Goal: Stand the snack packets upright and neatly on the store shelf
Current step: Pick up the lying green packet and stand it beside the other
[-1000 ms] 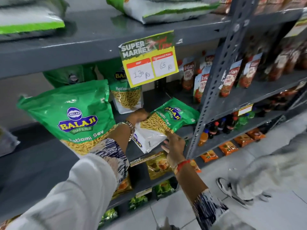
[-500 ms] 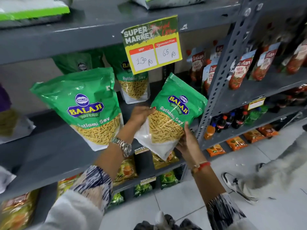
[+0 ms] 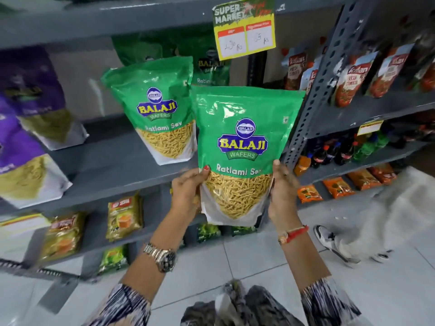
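Observation:
A green Balaji Ratlami Sev packet [image 3: 242,128] hangs upright in the air in front of the grey shelf [image 3: 113,168], off its front edge. My left hand [image 3: 186,196] grips its lower left side and my right hand [image 3: 283,191] grips its lower right side. A second green Ratlami Sev packet [image 3: 155,107] stands upright on the shelf just to the left. Behind both, a third green packet [image 3: 211,69] stands at the back, half hidden.
Purple snack packets [image 3: 26,128] stand at the shelf's left end. A perforated grey upright [image 3: 322,81] rises right of the held packet, with tomato pouches [image 3: 353,76] and bottles [image 3: 329,154] beyond. A yellow price tag [image 3: 244,29] hangs above. Another person's shoe [image 3: 329,243] is on the floor at right.
The packet, lying flat on the shelf a second ago, has been lifted and turned upright; both hands now hold its lower sides. The view has shifted so the shelf sits further left.

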The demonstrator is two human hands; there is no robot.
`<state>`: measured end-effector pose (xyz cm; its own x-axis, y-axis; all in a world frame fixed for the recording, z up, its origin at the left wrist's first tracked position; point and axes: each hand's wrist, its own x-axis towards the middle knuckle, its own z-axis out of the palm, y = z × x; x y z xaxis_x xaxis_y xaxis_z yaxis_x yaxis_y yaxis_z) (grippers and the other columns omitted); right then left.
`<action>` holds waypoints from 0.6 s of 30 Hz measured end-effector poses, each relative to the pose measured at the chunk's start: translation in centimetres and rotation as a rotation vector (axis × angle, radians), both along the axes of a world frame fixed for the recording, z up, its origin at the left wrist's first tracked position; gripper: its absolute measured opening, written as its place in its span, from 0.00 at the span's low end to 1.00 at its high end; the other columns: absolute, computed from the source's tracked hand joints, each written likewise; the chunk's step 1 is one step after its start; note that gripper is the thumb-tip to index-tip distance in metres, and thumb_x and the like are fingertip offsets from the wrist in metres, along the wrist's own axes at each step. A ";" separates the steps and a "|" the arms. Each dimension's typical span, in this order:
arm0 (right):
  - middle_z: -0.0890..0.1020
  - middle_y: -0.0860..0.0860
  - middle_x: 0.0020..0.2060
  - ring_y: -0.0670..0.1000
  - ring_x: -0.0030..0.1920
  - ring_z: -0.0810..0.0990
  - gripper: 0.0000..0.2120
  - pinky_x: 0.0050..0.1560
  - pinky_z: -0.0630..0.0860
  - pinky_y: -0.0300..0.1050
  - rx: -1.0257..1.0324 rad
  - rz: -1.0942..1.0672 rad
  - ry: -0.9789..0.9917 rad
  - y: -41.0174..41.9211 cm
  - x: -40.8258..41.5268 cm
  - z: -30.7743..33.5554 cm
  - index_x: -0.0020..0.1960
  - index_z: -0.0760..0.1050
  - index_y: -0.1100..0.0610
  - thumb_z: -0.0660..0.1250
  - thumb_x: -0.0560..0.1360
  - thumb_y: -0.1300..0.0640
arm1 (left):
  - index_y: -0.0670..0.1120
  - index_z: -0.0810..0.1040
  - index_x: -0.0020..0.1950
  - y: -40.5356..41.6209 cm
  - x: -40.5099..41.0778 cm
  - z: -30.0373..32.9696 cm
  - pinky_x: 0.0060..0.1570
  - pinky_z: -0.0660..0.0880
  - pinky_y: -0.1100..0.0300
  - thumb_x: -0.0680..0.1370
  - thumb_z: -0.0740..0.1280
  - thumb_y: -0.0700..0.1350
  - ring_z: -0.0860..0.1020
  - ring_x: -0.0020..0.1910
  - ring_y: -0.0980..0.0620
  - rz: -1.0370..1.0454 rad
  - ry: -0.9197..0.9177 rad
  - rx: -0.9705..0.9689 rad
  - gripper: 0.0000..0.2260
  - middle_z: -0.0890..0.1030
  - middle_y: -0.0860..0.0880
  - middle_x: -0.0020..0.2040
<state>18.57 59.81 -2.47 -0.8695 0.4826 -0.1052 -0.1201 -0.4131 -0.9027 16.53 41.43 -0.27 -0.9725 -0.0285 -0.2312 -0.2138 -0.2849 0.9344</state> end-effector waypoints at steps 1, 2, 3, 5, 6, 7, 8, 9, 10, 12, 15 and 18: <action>0.87 0.45 0.39 0.46 0.42 0.85 0.13 0.39 0.80 0.38 -0.003 0.017 0.022 -0.2 0.8 0.3 0.41 0.83 0.52 0.62 0.78 0.56 | 0.45 0.79 0.30 -0.5 1.0 0.1 0.23 0.70 0.69 0.73 0.67 0.36 0.76 0.23 0.60 0.005 0.008 0.009 0.12 0.80 0.54 0.23; 0.87 0.46 0.39 0.47 0.43 0.85 0.12 0.40 0.80 0.39 -0.001 0.026 0.035 -0.5 1.8 0.8 0.41 0.83 0.53 0.62 0.78 0.57 | 0.46 0.80 0.28 -1.0 2.0 0.3 0.23 0.71 0.70 0.73 0.67 0.36 0.77 0.23 0.60 0.003 0.022 0.019 0.13 0.80 0.54 0.23; 0.87 0.46 0.38 0.47 0.43 0.85 0.12 0.41 0.81 0.40 0.003 0.028 0.044 -0.7 2.9 1.4 0.41 0.83 0.53 0.62 0.78 0.57 | 0.47 0.81 0.28 -1.5 3.1 0.5 0.24 0.71 0.70 0.73 0.67 0.36 0.77 0.23 0.59 -0.006 0.041 0.031 0.14 0.81 0.54 0.24; 0.87 0.45 0.38 0.46 0.43 0.85 0.15 0.45 0.82 0.42 0.014 0.049 0.079 -1.0 4.8 2.6 0.38 0.84 0.51 0.62 0.78 0.58 | 0.48 0.83 0.28 -2.1 4.7 1.2 0.26 0.73 0.70 0.71 0.67 0.36 0.78 0.25 0.60 -0.012 0.087 0.060 0.14 0.82 0.54 0.26; 0.87 0.45 0.38 0.46 0.44 0.85 0.16 0.47 0.82 0.44 0.021 0.062 0.101 -1.1 5.6 3.2 0.37 0.84 0.50 0.62 0.78 0.58 | 0.48 0.83 0.28 -2.4 5.5 1.5 0.27 0.74 0.69 0.70 0.67 0.36 0.79 0.26 0.60 -0.013 0.107 0.075 0.13 0.83 0.54 0.26; 0.87 0.45 0.37 0.47 0.44 0.85 0.17 0.50 0.82 0.46 0.025 0.070 0.117 -1.2 6.4 3.7 0.37 0.84 0.49 0.61 0.78 0.58 | 0.48 0.83 0.28 -2.5 6.2 1.9 0.29 0.75 0.69 0.69 0.68 0.38 0.80 0.27 0.60 -0.016 0.129 0.085 0.11 0.83 0.54 0.27; 0.87 0.44 0.37 0.47 0.43 0.85 0.17 0.50 0.82 0.47 0.026 0.075 0.129 -1.3 7.0 4.2 0.36 0.84 0.49 0.61 0.78 0.59 | 0.49 0.83 0.29 -2.6 6.7 2.3 0.30 0.76 0.69 0.68 0.69 0.40 0.80 0.28 0.60 -0.019 0.151 0.091 0.09 0.83 0.54 0.28; 0.87 0.44 0.36 0.47 0.42 0.85 0.18 0.48 0.82 0.46 0.022 0.082 0.139 -1.2 7.4 4.5 0.35 0.84 0.49 0.61 0.78 0.59 | 0.49 0.83 0.29 -2.6 7.1 2.5 0.31 0.76 0.69 0.66 0.69 0.42 0.80 0.29 0.59 -0.024 0.169 0.097 0.07 0.83 0.54 0.28; 0.87 0.44 0.35 0.46 0.41 0.85 0.19 0.45 0.82 0.44 0.016 0.089 0.148 -1.1 7.7 4.8 0.34 0.84 0.49 0.60 0.78 0.59 | 0.49 0.83 0.29 -2.6 7.4 2.7 0.32 0.76 0.68 0.64 0.70 0.44 0.81 0.30 0.59 -0.025 0.182 0.102 0.05 0.84 0.54 0.29; 0.87 0.44 0.35 0.45 0.40 0.85 0.20 0.42 0.82 0.42 0.016 0.096 0.154 -0.9 8.0 5.0 0.34 0.84 0.49 0.60 0.79 0.59 | 0.49 0.83 0.29 -2.5 7.6 2.8 0.33 0.77 0.68 0.63 0.71 0.46 0.80 0.31 0.59 -0.022 0.188 0.095 0.03 0.84 0.54 0.29; 0.87 0.44 0.37 0.49 0.45 0.84 0.18 0.54 0.79 0.51 0.036 0.086 0.144 -0.4 7.8 4.8 0.36 0.84 0.49 0.61 0.78 0.58 | 0.50 0.83 0.29 -2.0 7.3 2.7 0.35 0.77 0.68 0.63 0.71 0.46 0.80 0.32 0.59 -0.012 0.169 0.072 0.02 0.83 0.55 0.29; 0.87 0.44 0.41 0.53 0.54 0.81 0.15 0.65 0.73 0.57 0.063 0.044 0.100 0.4 6.3 3.7 0.39 0.84 0.49 0.62 0.78 0.57 | 0.49 0.83 0.30 -1.1 6.2 2.0 0.32 0.76 0.68 0.66 0.71 0.42 0.79 0.30 0.60 0.013 0.115 0.054 0.05 0.83 0.55 0.28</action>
<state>24.91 60.25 1.23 -0.8947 0.4464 0.0123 -0.1938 -0.3633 -0.9113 22.73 40.37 1.73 -0.9923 -0.0315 -0.1197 -0.1022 -0.3372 0.9359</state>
